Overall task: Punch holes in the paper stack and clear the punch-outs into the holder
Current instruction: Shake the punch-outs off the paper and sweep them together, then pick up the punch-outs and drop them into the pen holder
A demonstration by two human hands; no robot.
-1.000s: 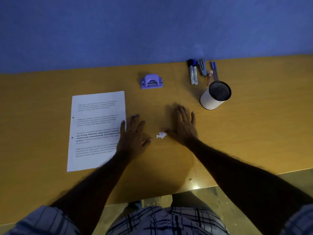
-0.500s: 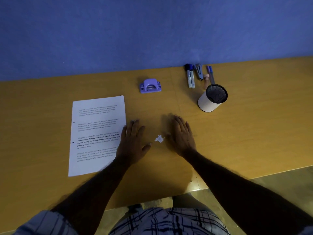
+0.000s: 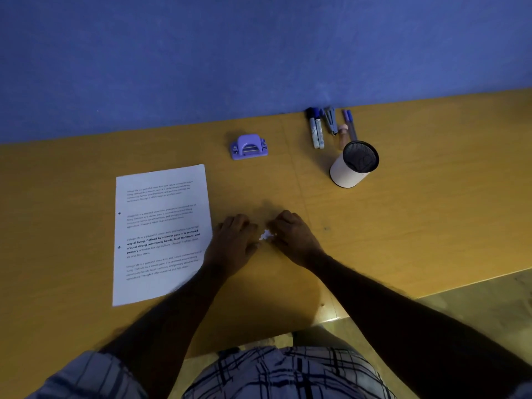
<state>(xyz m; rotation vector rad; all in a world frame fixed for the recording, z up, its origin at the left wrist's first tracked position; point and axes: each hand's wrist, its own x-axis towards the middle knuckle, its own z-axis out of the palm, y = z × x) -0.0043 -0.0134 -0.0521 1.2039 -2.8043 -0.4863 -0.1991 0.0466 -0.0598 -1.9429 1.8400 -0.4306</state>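
Head view, only one. Left hand [image 3: 234, 243] and right hand [image 3: 293, 237] sit knuckles-up on the worktop [image 3: 431, 226], fingers curled in, bracketing the small white pile of punch-outs [image 3: 266, 235] between them. Likely herding the bits together for a pick-up. Right fingertips touch the pile; whether they actually pinch it, cannot tell. Left hand loosely curled, holding nothing visible.

One paper stack [image 3: 161, 231] just left of the left hand, two holes on its left edge, so punching looks done. One purple hole punch [image 3: 249, 147] beyond the hands, set aside. One mesh-topped holder [image 3: 354, 165] beyond and right of the right hand, well apart from the pile. Two markers [image 3: 316, 129], a few more pens beside them.
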